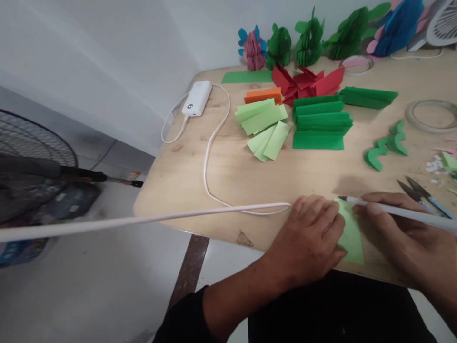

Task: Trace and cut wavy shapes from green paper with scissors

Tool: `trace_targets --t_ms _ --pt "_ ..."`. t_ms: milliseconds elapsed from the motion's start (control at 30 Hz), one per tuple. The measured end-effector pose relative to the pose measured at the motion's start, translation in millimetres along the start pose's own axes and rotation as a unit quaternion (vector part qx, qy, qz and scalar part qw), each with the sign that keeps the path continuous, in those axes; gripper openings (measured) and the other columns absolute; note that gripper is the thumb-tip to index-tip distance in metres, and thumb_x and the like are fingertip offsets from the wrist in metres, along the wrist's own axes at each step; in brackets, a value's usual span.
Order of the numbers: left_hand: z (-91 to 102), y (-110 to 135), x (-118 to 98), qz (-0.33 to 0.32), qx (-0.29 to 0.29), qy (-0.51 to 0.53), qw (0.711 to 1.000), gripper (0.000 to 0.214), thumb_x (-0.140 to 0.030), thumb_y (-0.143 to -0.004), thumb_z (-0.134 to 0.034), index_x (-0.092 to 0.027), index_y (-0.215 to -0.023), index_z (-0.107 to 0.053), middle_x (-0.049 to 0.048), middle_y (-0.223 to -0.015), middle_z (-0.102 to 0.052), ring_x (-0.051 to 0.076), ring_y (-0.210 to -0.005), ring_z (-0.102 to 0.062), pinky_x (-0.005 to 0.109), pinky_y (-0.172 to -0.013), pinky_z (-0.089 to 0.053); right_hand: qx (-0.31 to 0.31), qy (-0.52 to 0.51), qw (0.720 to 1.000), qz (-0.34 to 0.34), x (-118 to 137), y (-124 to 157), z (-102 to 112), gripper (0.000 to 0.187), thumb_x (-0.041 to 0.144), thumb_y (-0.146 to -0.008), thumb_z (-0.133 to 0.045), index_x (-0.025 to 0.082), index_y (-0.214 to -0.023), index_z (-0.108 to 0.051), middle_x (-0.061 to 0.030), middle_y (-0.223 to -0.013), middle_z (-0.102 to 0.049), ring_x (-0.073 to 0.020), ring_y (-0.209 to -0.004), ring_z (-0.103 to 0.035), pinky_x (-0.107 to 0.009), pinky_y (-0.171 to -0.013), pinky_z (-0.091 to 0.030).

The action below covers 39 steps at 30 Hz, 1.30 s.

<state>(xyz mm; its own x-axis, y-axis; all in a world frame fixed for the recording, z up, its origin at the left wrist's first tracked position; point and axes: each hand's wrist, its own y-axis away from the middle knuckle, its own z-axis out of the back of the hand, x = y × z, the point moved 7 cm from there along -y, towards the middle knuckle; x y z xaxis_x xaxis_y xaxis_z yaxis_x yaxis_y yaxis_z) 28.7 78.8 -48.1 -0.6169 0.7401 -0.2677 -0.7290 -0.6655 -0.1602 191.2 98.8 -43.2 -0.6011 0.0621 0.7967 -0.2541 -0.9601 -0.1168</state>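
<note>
On the surface (178, 190), my left fingers (317, 208) lay unclenched over flat, light-green paper (353, 243); my right fingers (381, 216) clamped a dark-tipped white pen (424, 216).

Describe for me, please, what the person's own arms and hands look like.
Each grip is a bare hand: on the left hand and the right hand, no glove, ring or watch shows. A plain black sleeve covers the upper left arm, leaving the forearm bare; any right sleeve is out of view.
</note>
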Motion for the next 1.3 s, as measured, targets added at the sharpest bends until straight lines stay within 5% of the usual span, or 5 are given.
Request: trace_targets --t_ms 167,567,800,933,1300 --pt "-0.1 1 0 0.002 -0.006 0.001 1.0 0.048 -0.041 -0.1 -0.038 -0.011 -0.134 -0.053 0.0109 -0.149 -0.047 0.03 -0.141 -0.032 0.053 -0.117 -0.024 0.086 0.024 0.993 0.073 9 10 -7 0.027 0.041 -0.088 -0.058 0.03 -0.111 -0.067 -0.0024 -0.102 -0.076 -0.0234 -0.095 -0.071 -0.035 -0.077 -0.057" --pt "-1.5 2 0 0.003 -0.017 -0.004 1.0 0.05 -0.043 -0.099 -0.038 -0.012 -0.136 -0.053 0.0114 -0.149 -0.047 0.029 -0.142 -0.031 0.052 -0.117 -0.025 0.077 0.131 0.965 0.214 20 15 -11 0.025 0.034 -0.092 -0.051 0.025 -0.11 -0.067 -0.006 -0.106 -0.076 -0.025 -0.096 -0.072 -0.038 -0.086 -0.055" --pt "-0.9 1 -1 -0.001 -0.005 -0.009 1.0 0.048 -0.043 -0.099 -0.04 -0.012 -0.133 -0.054 0.0119 -0.148 -0.047 0.03 -0.14 -0.033 0.053 -0.117 -0.025 0.078 0.022 0.991 0.104 14 2 -6 0.025 0.04 -0.089 -0.057 0.028 -0.106 -0.072 -0.0022 -0.108 -0.077 -0.0211 -0.098 -0.072 -0.034 -0.088 -0.056" --pt "-0.5 1 0 0.002 0.002 -0.005 1.0 0.049 -0.043 -0.099 -0.038 -0.011 -0.134 -0.053 0.0117 -0.148 -0.047 0.03 -0.14 -0.033 0.053 -0.117 -0.025 0.048 0.024 0.998 0.039 12 -8 -3 0.025 0.048 -0.081 -0.064 0.027 -0.09 -0.074 -0.0027 -0.093 -0.078 -0.0223 -0.086 -0.072 -0.034 -0.075 -0.058" --pt "0.3 1 0 0.0 -0.003 0.004 1.0 0.049 -0.043 -0.099 -0.038 -0.011 -0.133 -0.053 0.0111 -0.147 -0.048 0.03 -0.14 -0.032 0.052 -0.117 -0.025 0.055 0.064 0.996 0.01 7 -12 -11 0.028 0.055 -0.075 -0.065 0.028 -0.079 -0.071 -0.001 -0.079 -0.075 -0.0214 -0.071 -0.069 -0.033 -0.064 -0.054"
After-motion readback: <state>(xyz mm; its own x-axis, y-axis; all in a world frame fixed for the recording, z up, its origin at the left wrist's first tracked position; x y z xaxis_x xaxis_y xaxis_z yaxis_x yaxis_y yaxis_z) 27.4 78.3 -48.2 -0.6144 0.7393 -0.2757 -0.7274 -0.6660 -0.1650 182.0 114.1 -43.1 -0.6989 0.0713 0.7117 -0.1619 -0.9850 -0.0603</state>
